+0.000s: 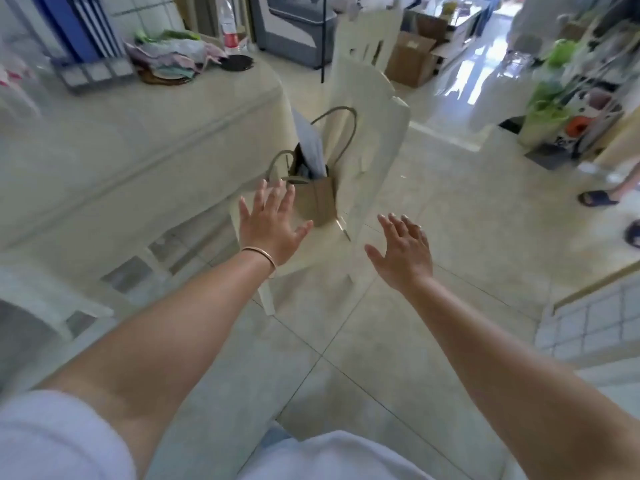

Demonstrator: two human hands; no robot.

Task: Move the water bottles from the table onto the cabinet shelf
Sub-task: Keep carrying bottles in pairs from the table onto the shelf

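Water bottle (pixel 229 24) is way up at the far end of the table (pixel 145 109), standing upright so its long axis runs straight up and down, clear plastic with a red label and a red cap. It's the only one I can make out from here; everything's a bit smeared. Both my hands are empty, fingers spread wide, hanging out in front of me over the floor. My left hand (pixel 270 225) is the nearer one by my reckoning, since the bottle sits ahead and off to my left, well apart from either hand, while my right hand (pixel 403 252) is out over the shiny tiles. So the next reach probably goes forward-left along the table edge, and a side-on grab round the smooth cylinder looks easiest. The table has a pale cloth with soft creases, and there's a heap of crumpled bags (pixel 173 51) and a dark round lid (pixel 236 61) just beside the bottle. Between me and it: a cream chair (pixel 367 133) with a stiff tan tote bag (pixel 317 199) on the seat.
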